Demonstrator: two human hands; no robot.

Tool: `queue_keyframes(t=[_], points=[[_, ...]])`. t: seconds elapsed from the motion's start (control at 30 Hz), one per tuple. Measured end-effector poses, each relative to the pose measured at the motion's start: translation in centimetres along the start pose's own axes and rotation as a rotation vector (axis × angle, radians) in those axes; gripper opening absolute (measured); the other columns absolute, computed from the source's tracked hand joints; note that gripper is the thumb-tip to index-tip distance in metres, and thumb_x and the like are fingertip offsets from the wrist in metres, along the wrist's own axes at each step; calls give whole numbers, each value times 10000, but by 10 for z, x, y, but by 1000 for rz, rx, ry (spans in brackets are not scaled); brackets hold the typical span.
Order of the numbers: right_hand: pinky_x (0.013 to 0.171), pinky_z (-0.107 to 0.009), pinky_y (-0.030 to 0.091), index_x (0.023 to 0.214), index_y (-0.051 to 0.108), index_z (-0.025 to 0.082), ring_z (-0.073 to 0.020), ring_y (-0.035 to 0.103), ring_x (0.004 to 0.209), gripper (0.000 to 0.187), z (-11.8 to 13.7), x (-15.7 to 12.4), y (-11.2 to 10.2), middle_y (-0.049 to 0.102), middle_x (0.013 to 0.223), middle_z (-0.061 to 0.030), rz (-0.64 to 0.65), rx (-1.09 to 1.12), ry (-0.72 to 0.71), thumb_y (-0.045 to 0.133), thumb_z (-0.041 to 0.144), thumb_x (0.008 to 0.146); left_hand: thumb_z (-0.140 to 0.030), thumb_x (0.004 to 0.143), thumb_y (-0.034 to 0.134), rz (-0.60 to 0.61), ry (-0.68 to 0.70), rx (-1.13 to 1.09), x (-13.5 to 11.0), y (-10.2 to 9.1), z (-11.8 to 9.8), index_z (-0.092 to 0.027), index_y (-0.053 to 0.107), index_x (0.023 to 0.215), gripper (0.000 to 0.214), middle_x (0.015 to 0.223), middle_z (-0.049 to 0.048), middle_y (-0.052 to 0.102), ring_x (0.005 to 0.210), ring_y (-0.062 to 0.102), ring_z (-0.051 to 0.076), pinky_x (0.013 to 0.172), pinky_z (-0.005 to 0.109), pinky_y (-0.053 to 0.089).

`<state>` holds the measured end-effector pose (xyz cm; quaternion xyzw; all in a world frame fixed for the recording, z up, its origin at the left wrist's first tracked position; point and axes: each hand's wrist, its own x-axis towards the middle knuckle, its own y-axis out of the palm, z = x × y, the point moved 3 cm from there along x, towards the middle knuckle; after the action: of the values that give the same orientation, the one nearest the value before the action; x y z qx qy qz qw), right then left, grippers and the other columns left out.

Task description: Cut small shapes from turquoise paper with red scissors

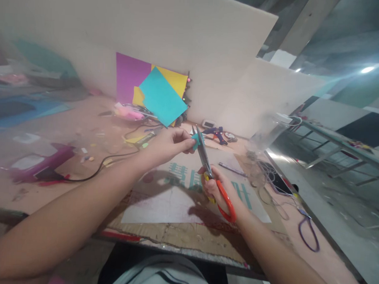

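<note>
My left hand (180, 141) pinches a small piece of teal paper (196, 141) above the table. Fingers of my right hand (217, 186) are wrapped round scissors (202, 153) with orange and yellow handles, the blades pointing up and slightly parted at the teal piece. Below both hands lies a white sheet (162, 205) bearing teal cut-out characters (196, 179), partly hidden by my right hand. The sheet rests on brown cardboard (173, 236).
Purple, yellow and teal card sheets (162, 95) lean against the back panel. A dark blue glue gun (219, 134) lies behind the sheet, a pen (232, 169) to its right. At left sits a purple device (41, 163) with a black cable. Purple-handled scissors (309, 233) lie far right.
</note>
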<state>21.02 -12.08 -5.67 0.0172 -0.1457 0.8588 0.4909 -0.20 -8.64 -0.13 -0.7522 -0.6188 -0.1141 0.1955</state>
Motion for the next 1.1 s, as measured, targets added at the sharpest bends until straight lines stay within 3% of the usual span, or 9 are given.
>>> queue_keyframes(t=[0.4, 0.7, 1.1], points=[[470, -247, 270, 1075, 569, 216, -109, 323, 545, 677, 0, 0, 1, 442, 722, 49, -16, -18, 6, 627, 833, 802, -536, 867, 730, 71, -49, -53, -2, 8, 4, -166, 639, 795, 387, 819, 63, 769, 785, 710, 177, 782, 324, 551], [466, -248, 238, 1072, 551, 224, -94, 299, 519, 653, 2, -1, 3, 410, 703, 67, -33, 19, 68, 653, 810, 801, -529, 840, 745, 60, -63, -46, -2, 9, 1, -168, 625, 762, 388, 806, 70, 765, 768, 705, 177, 764, 320, 547], [444, -237, 238, 1074, 584, 236, -100, 286, 516, 573, -3, -1, -1, 404, 699, 59, -50, 8, 30, 675, 748, 832, -504, 872, 718, 50, -35, -8, -2, 7, -2, -169, 618, 794, 358, 825, 67, 767, 781, 700, 172, 778, 318, 540]])
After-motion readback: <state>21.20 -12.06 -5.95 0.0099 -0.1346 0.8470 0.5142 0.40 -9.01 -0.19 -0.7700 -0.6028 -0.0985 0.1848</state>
